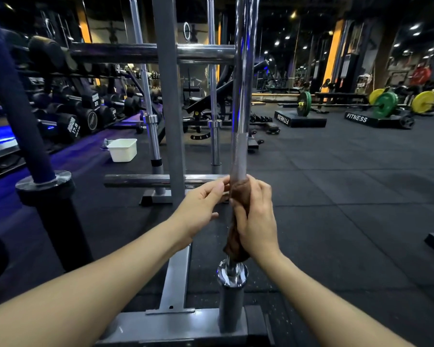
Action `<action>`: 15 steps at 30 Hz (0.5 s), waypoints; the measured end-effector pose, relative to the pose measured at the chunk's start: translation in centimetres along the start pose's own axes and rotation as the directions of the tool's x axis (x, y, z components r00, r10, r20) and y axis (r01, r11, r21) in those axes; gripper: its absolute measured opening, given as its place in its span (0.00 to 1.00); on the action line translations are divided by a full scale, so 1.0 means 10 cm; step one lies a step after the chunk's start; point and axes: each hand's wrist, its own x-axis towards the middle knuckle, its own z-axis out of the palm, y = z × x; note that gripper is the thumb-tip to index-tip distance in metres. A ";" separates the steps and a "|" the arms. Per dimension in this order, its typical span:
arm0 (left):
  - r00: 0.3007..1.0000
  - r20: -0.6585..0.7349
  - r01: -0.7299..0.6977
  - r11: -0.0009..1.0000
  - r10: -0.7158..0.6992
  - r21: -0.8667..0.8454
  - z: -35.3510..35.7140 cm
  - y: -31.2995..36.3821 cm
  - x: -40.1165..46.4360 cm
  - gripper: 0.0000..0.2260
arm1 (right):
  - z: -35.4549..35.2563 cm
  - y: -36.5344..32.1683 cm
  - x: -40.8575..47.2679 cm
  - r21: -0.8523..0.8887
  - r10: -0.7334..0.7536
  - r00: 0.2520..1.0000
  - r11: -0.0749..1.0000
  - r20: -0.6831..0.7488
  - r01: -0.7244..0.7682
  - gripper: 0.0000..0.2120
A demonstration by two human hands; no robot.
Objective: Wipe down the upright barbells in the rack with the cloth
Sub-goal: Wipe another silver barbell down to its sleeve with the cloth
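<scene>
At six o'clock, nearest the viewer, the grey steel base of the rack [145, 324] carries a dull cylindrical socket in which the nearest barbell [239, 156] stands upright, with a polished chrome collar just above the socket. Just above that collar the right hand [254, 219] curls its fingers around a brown, soft, folded cloth [237, 196], clamping it against the knurled lower shaft; the cloth's loose end hangs below the palm. At nine o'clock from it, the left hand [201, 209] has its fingers relaxed and slightly apart, fingertips touching the bar and cloth edge beside the right hand's fingers. Above the grip the shaft turns from rough knurling to smooth mirror chrome. Farther off, toward eleven o'clock, two more upright bars [212, 96] stand behind the rack post, with a white plastic tub [123, 152] on the dark rubber tile floor [336, 196].
</scene>
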 end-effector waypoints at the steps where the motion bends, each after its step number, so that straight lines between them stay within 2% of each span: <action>1: 1.000 0.000 0.012 1.000 -0.012 -0.002 0.01 0.00 -0.02 0.15 | -0.04 -0.01 0.01 0.004 0.006 1.000 1.000 0.018 -0.006 0.26; 3: 1.000 -0.009 0.024 1.000 -0.024 0.002 0.03 0.01 -0.04 0.14 | -0.14 -0.12 0.15 0.018 -0.014 0.999 1.000 0.040 0.013 0.25; 7: 0.998 -0.037 0.044 0.999 -0.045 -0.006 0.05 0.06 -0.05 0.12 | -0.24 -0.39 0.58 0.015 -0.101 0.991 0.995 -0.087 0.102 0.27; 10: 0.998 -0.041 0.052 0.998 -0.053 -0.032 0.06 0.03 -0.05 0.11 | -0.12 -0.27 0.44 0.026 -0.113 0.987 0.993 -0.114 0.116 0.28; 15: 0.996 -0.070 0.044 0.998 -0.047 -0.048 0.11 0.01 -0.08 0.12 | 0.00 0.09 -0.14 0.053 0.000 0.998 0.999 0.064 -0.003 0.26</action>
